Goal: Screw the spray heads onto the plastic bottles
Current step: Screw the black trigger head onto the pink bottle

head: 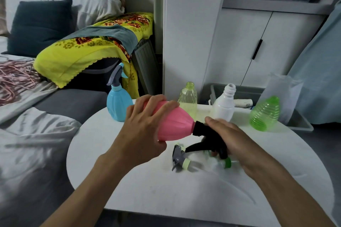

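Head camera view: above a round white table (147, 190), the left hand (145, 131) wraps spread fingers around a pink bottle (175, 125), apparently bracing it, while the right hand (228, 140) curls closed around a black spray head (206, 134) seated on its neck, probably to twist it. The bottle lies nearly horizontal, long axis running left to right, neck pointing right and slightly downward.

A pink bottle (175, 121) is fitted with a black spray head (206, 134); a blue bottle (118, 105), white bottle (223, 107) and floral yellow cloth (83, 51) are seen.
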The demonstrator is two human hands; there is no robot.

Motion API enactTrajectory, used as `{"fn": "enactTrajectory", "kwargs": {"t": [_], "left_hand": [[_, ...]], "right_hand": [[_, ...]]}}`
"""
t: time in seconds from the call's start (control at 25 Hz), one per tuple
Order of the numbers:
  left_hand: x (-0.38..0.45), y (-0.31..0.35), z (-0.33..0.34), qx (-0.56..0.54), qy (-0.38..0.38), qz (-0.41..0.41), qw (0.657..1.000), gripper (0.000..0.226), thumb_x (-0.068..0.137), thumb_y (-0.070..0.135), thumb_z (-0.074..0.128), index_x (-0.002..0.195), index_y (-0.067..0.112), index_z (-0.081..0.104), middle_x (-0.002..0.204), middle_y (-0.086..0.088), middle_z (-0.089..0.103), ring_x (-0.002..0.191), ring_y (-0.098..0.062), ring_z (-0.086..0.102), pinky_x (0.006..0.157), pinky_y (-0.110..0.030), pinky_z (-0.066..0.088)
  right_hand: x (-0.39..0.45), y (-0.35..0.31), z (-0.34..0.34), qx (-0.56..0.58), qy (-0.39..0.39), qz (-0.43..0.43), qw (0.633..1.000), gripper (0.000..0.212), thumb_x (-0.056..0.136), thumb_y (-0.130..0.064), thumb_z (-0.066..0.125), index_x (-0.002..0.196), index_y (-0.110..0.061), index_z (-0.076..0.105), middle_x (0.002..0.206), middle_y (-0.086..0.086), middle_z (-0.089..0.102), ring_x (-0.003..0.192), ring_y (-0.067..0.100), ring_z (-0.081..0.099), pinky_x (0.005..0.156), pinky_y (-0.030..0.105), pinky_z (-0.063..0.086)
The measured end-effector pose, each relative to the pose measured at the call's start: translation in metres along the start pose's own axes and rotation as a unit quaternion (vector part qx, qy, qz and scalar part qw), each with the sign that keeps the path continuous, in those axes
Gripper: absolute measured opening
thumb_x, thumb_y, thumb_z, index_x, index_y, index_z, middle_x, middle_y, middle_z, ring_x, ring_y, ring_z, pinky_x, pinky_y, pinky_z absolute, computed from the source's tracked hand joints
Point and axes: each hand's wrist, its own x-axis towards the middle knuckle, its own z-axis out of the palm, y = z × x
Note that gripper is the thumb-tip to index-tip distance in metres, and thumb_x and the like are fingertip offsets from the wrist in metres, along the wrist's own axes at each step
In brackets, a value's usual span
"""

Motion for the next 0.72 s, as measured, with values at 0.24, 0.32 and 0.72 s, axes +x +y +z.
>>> {"fn": "enactTrajectory", "kwargs": {"t": [0.24, 0.32, 0.72], "left_hand": [[-0.001, 0.002, 0.008, -0.112, -0.05, -0.052, 0.991, 0.1, 0.051, 0.04, 0.086, 0.139, 0.031, 0.04, 0.136, 0.006, 0.046, 0.117, -0.019, 0.038, 0.089, -0.042, 0.046], [-0.001, -0.001, 0.009, -0.132, -0.063, -0.066, 0.987, 0.1, 0.049, 0.039, 0.086, 0.137, 0.034, 0.039, 0.131, 0.011, 0.044, 0.112, -0.017, 0.038, 0.086, -0.039, 0.046], [-0.003, -0.005, 0.012, -0.135, -0.059, -0.058, 0.987, 0.099, 0.048, 0.043, 0.081, 0.137, 0.037, 0.036, 0.129, 0.012, 0.044, 0.11, -0.015, 0.038, 0.083, -0.038, 0.048]], "right_hand": [[0.002, -0.011, -0.006, 0.166, 0.039, -0.162, 0.972, 0.044, 0.099, -0.031, 0.046, 0.068, -0.015, 0.073, 0.093, 0.003, 0.077, 0.077, 0.023, 0.067, 0.057, 0.026, 0.051], [0.003, -0.011, -0.016, 0.158, -0.012, -0.173, 0.972, 0.039, 0.087, -0.018, 0.04, 0.083, -0.01, 0.078, 0.105, 0.011, 0.076, 0.084, 0.032, 0.065, 0.057, 0.026, 0.052], [-0.002, -0.003, -0.016, -0.065, -0.011, -0.214, 0.975, 0.03, 0.086, -0.05, 0.065, 0.086, -0.021, 0.072, 0.072, 0.005, 0.077, 0.061, 0.013, 0.068, 0.059, 0.018, 0.047]]}}
